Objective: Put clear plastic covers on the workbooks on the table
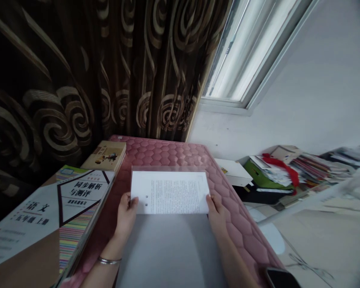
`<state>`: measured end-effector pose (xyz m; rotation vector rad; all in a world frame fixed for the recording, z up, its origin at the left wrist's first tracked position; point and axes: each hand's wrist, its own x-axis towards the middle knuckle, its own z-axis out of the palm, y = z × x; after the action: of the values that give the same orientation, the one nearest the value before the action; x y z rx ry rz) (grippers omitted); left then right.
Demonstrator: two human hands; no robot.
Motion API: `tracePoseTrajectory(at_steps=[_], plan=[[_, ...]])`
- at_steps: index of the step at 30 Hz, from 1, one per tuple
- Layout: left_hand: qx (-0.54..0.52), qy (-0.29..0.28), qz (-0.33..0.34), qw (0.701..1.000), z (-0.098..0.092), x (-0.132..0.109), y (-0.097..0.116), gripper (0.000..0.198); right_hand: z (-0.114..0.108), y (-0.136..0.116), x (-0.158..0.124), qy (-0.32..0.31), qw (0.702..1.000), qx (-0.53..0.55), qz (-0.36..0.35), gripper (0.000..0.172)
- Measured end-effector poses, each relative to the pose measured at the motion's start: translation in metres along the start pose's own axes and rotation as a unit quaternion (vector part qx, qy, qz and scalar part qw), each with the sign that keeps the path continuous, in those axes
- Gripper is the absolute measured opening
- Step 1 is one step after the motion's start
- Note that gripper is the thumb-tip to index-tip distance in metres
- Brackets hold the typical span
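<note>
A white printed sheet [171, 192] with a clear edge around it lies over the pink quilted surface, its lower part covered by a plain grey sheet or cover [168, 248]. My left hand [128, 214] pinches the left edge of the printed sheet between thumb and fingers, a silver bangle on its wrist. On the opposite side my right hand [216, 214] grips the right edge in the same way. Whether the printed sheet and the grey piece are joined cannot be told.
Books [42, 216] are stacked at the left, with a tan box-like book [106, 155] behind them. A phone [280, 278] lies at the lower right of the pink quilted surface [168, 152]. Patterned curtains [123, 72] hang behind. Piled papers [270, 172] and a white box [234, 172] stand right.
</note>
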<state>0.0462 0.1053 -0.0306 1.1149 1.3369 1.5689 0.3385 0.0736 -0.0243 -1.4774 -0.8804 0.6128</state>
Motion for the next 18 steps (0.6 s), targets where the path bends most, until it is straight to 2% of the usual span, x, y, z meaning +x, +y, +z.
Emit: tracePoseTrajectory(at_steps=[3, 11, 15, 18], plan=[[0.015, 0.0, 0.004, 1.0, 0.0, 0.0, 0.0, 0.028, -0.001, 0.002, 0.001, -0.001, 1.0, 0.003, -0.011, 0.039], [0.02, 0.008, 0.002, 1.0, 0.001, -0.001, 0.003, 0.034, -0.001, 0.013, 0.008, 0.016, 0.992, -0.096, -0.078, 0.045], [-0.018, -0.009, -0.004, 1.0, -0.001, 0.0, 0.002, 0.029, -0.001, 0.007, 0.005, 0.017, 0.995, -0.076, -0.068, 0.045], [-0.004, -0.015, -0.006, 1.0, -0.002, 0.002, -0.001, 0.028, -0.001, 0.003, 0.004, 0.013, 0.998, -0.033, -0.046, 0.042]])
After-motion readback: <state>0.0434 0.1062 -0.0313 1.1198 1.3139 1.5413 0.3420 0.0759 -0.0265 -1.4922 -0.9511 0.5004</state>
